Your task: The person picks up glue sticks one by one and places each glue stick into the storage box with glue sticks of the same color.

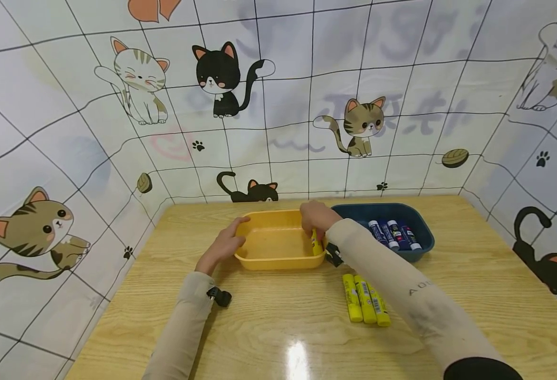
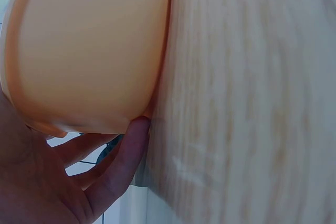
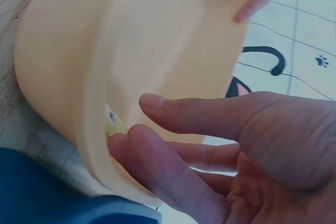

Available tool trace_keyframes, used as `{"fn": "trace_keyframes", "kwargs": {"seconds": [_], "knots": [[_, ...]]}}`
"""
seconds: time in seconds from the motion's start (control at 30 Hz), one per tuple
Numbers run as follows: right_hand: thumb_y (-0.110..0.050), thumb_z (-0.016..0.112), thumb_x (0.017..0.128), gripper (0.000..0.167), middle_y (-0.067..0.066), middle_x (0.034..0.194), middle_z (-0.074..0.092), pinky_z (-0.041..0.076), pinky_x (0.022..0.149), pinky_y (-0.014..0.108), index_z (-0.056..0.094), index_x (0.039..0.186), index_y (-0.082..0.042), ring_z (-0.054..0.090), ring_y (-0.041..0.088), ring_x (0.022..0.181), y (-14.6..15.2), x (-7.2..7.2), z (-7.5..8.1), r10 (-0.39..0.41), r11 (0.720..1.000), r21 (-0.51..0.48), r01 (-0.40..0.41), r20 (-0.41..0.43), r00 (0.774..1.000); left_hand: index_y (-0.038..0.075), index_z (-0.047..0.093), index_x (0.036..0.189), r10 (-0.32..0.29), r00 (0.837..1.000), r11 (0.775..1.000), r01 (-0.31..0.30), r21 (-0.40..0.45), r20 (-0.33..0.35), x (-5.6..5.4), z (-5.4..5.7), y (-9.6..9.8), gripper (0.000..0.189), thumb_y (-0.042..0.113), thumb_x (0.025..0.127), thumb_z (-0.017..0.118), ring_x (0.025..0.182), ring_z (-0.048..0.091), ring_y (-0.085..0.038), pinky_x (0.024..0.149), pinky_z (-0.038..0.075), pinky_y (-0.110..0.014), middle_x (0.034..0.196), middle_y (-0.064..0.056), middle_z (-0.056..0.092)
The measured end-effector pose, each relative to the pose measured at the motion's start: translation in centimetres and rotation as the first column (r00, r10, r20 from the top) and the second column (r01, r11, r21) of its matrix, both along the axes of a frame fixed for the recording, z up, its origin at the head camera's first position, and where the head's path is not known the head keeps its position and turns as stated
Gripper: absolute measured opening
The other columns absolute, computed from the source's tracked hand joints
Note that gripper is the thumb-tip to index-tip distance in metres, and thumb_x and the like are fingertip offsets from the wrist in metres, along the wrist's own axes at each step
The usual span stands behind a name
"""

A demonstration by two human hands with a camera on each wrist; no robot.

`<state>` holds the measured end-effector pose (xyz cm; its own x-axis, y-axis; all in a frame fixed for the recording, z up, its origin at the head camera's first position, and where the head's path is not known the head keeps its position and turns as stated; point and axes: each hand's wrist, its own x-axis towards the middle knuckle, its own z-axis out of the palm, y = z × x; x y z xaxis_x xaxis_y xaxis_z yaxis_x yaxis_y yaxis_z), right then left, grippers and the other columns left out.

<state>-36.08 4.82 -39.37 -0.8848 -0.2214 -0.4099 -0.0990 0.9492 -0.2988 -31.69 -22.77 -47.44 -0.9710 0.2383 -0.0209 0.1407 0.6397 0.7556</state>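
Note:
My left hand [image 1: 221, 245] holds the left end of a yellow plastic tray [image 1: 280, 264], fingers at its rim and outer wall. The left wrist view shows a fingertip low on the tray [image 2: 89, 51], close to the tabletop. My right hand [image 1: 318, 216] reaches into the tray's right end, above a yellow glue stick [image 1: 316, 245]. From the right wrist, the thumb stands apart from the fingers, and a small part of the glue stick [image 3: 113, 121] shows by the fingertips. Three more yellow glue sticks [image 1: 365, 300] lie side by side on the table.
A dark blue tray [image 1: 418, 253] stands right beside the yellow one and contains several dark blue glue sticks with white ends [image 1: 394, 235]. Both are on a wooden table [image 1: 259, 327]. Cat-print cloth [image 1: 288, 105] hangs behind and at the sides.

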Motion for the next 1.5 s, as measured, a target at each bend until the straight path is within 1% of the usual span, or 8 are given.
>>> {"fn": "trace_keyframes", "kwargs": {"seconds": [0.23,0.47,0.6,0.67,0.9,1.07,1.27,1.5], "knots": [[-0.011,0.078,0.089,0.028,0.018,0.095,0.073,0.063,0.071,0.035,0.068,0.112,0.000,0.077,0.029,0.077,2.0,0.9,1.4,0.125,0.990,-0.064,-0.129,-0.058,0.990,0.018,0.037,0.159,0.005,1.000,1.000,-0.005,-0.021,-0.011,-0.2,0.0,0.1,0.067,0.009,0.093,0.048,0.076,0.053,-0.023,0.070,0.044,-0.032,0.128,-0.021,0.060],[-0.020,0.078,0.091,0.040,0.014,0.093,0.073,0.061,0.066,0.031,0.065,0.123,0.000,0.074,0.022,0.072,5.3,2.8,3.9,0.155,0.957,-0.237,-0.167,-0.070,0.985,0.017,0.039,0.158,0.007,1.000,0.999,-0.008,-0.033,-0.030,-0.2,-0.1,0.0,0.067,0.009,0.093,0.049,0.108,0.054,-0.031,0.090,0.042,-0.039,0.151,-0.017,0.051],[-0.021,0.075,0.093,0.041,0.013,0.088,0.075,0.061,0.064,0.032,0.064,0.127,0.000,0.073,0.020,0.068,7.5,4.0,4.4,0.193,0.928,-0.305,-0.216,-0.101,0.976,0.018,0.039,0.159,0.002,1.000,1.000,-0.003,-0.027,-0.023,-0.2,-0.1,0.0,0.067,0.009,0.093,0.048,0.100,0.057,-0.029,0.085,0.044,-0.037,0.149,-0.018,0.052],[-0.021,0.074,0.094,0.041,0.013,0.088,0.076,0.060,0.064,0.033,0.065,0.128,0.000,0.072,0.020,0.068,8.6,4.8,4.3,0.214,0.912,-0.332,-0.241,-0.115,0.970,0.019,0.038,0.159,0.000,1.000,1.000,0.000,-0.024,-0.019,-0.2,-0.1,0.0,0.067,0.009,0.093,0.048,0.091,0.057,-0.027,0.080,0.045,-0.035,0.145,-0.020,0.054],[-0.024,0.072,0.096,0.039,0.006,0.085,0.076,0.059,0.064,0.032,0.065,0.128,-0.002,0.072,0.025,0.071,11.8,8.0,2.9,0.225,0.888,-0.380,-0.259,-0.132,0.965,0.017,0.039,0.158,0.000,0.999,0.999,-0.002,-0.050,-0.041,-0.3,0.1,0.0,0.067,0.010,0.092,0.048,0.102,0.057,-0.030,0.090,0.044,-0.040,0.145,-0.019,0.054],[-0.024,0.071,0.097,0.037,0.004,0.082,0.075,0.058,0.062,0.034,0.065,0.127,-0.003,0.069,0.020,0.066,13.4,9.8,1.8,0.232,0.873,-0.411,-0.261,-0.119,0.965,0.016,0.040,0.157,0.004,0.999,0.998,-0.007,-0.057,-0.049,-0.4,0.0,-0.1,0.067,0.010,0.091,0.048,0.101,0.057,-0.030,0.089,0.044,-0.040,0.141,-0.020,0.057],[-0.025,0.073,0.096,0.035,0.000,0.079,0.072,0.053,0.060,0.034,0.066,0.124,-0.005,0.062,0.017,0.062,14.5,10.8,1.1,0.245,0.877,-0.398,-0.270,-0.113,0.963,0.017,0.040,0.157,0.009,0.999,0.999,-0.011,-0.051,-0.053,-0.5,-0.1,-0.2,0.067,0.009,0.092,0.049,0.105,0.056,-0.031,0.093,0.043,-0.042,0.146,-0.018,0.054],[-0.025,0.072,0.095,0.034,0.000,0.092,0.073,0.054,0.066,0.029,0.067,0.124,-0.008,0.063,0.014,0.076,15.6,11.3,0.0,0.314,0.869,-0.376,-0.321,-0.083,0.946,0.019,0.039,0.158,0.003,0.999,0.999,-0.005,-0.035,-0.038,-0.4,-0.1,-0.1,0.067,0.009,0.092,0.048,0.110,0.054,-0.033,0.095,0.042,-0.044,0.153,-0.017,0.050]]}}
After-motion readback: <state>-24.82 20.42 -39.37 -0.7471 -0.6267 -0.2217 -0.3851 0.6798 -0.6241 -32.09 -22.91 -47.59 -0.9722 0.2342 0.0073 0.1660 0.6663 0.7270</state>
